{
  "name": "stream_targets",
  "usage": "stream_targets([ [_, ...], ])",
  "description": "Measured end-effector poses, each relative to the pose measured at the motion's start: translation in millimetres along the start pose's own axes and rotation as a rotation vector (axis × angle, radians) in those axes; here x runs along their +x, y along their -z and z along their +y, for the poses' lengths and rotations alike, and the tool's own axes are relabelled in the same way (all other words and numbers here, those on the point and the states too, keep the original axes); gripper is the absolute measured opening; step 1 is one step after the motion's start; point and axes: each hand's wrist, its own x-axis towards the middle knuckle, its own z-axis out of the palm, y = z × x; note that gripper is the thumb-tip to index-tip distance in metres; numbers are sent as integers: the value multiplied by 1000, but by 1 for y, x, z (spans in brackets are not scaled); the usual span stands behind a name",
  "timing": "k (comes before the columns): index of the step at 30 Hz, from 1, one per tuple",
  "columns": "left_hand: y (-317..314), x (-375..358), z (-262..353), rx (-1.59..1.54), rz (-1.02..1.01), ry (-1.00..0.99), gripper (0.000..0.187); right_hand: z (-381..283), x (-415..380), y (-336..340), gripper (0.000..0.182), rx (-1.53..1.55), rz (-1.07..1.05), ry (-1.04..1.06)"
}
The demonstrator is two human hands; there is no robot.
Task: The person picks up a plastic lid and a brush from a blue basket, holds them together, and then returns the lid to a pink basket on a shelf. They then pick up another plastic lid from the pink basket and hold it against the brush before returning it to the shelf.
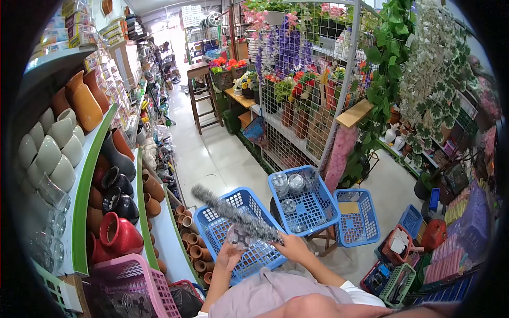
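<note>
My left hand [230, 256] is closed around a small clear glass-like piece [241, 237], its exact kind hard to make out. A fluffy grey duster [228, 209] is gripped near its lower end by my right hand [291, 247]. The duster slants up to the left, its fibres against or just above the clear piece. Below both hands lies a blue plastic basket [249, 198]. Beyond it to the right, a second blue basket [324, 204] holds several clear glass-like pieces [296, 183] on a stool.
A third blue basket [360, 236] with a cardboard piece [349, 209] stands at right. Shelves of vases [121, 233] and clay pots [199, 253] line the left, above a pink basket [130, 267]. A wire rack [302, 106] of artificial flowers and a wooden stool [199, 95] border the aisle.
</note>
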Motion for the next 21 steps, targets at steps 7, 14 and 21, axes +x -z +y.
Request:
stream_targets([
  [7,16,-4,-4,-54,4,-25,54,-6,6,9,52,-103,-120,114],
  [14,25,-8,-7,-179,48,-23,51,-5,12,11,46,-156,-135,178],
  [21,-9,-18,4,-190,4,-36,66,-10,25,3,45,19,66,103],
])
